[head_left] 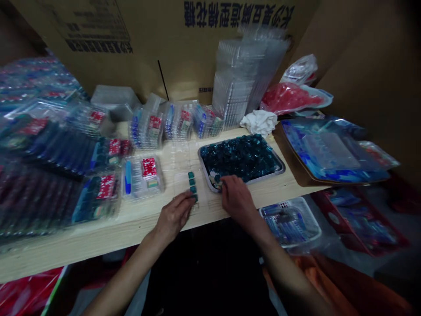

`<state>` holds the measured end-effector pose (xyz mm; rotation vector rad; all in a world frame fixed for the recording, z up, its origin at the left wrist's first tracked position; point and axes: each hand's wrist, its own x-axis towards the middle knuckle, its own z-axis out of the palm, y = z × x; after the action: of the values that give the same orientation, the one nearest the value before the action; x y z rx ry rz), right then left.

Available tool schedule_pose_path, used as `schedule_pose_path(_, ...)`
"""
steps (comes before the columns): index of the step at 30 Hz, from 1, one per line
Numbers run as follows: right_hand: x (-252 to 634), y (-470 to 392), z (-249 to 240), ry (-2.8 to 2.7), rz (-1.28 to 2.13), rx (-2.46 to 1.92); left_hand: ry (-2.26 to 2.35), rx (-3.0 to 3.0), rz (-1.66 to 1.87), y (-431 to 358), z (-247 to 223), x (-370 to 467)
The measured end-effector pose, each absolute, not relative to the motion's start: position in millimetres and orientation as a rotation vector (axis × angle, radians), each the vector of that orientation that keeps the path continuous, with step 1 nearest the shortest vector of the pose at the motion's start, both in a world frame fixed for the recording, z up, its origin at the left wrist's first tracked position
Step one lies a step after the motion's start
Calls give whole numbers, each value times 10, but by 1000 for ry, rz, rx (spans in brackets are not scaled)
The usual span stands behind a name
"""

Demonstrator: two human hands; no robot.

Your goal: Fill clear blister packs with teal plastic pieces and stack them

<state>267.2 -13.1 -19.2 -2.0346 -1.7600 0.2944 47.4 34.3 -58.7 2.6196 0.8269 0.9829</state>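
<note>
A clear plastic case lies on the wooden table, with several dark teal pieces in a column along it. My left hand is closed at the lowest of these pieces, thumb and fingers pinched on it. To the right is a tray heaped with shiny teal pieces. My right hand reaches to the tray's near left corner, its fingers curled together; whatever they hold is hidden. A few pale bits show beside those fingertips.
Filled clear cases stand in rows at the left. Behind the tray rise tall stacks of clear cases and a white cloth. A cardboard box and a white basket are at the right.
</note>
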Motion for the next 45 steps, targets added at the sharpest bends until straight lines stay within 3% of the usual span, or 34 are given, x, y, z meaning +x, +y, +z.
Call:
schedule_pose_path(5, 2833, 18, -145, -1990, 180, -2301, 830, 2714, 931, 233, -666, 411)
schedule_pose_path(12, 2844, 110, -240, -1724, 321, -2058, 863, 2680, 766, 279, -537, 354)
schedule_pose_path(17, 2626, 130, -326, -1419, 769, -1609, 1042, 1955, 1010, 257, -308, 684)
schedule_pose_path(26, 2277, 180, -200, -1524, 652, -1470, 1018, 948, 1028, 467, -196, 1018)
schedule_pose_path(38, 2214, 131, -138, -1498, 572, -1578, 1079, 1684, 1030, 316, -138, 878)
schedule_pose_path(45, 2300, 214, -181, -1307, 864, -1374, 935, 807, 1028, 452, -164, 877)
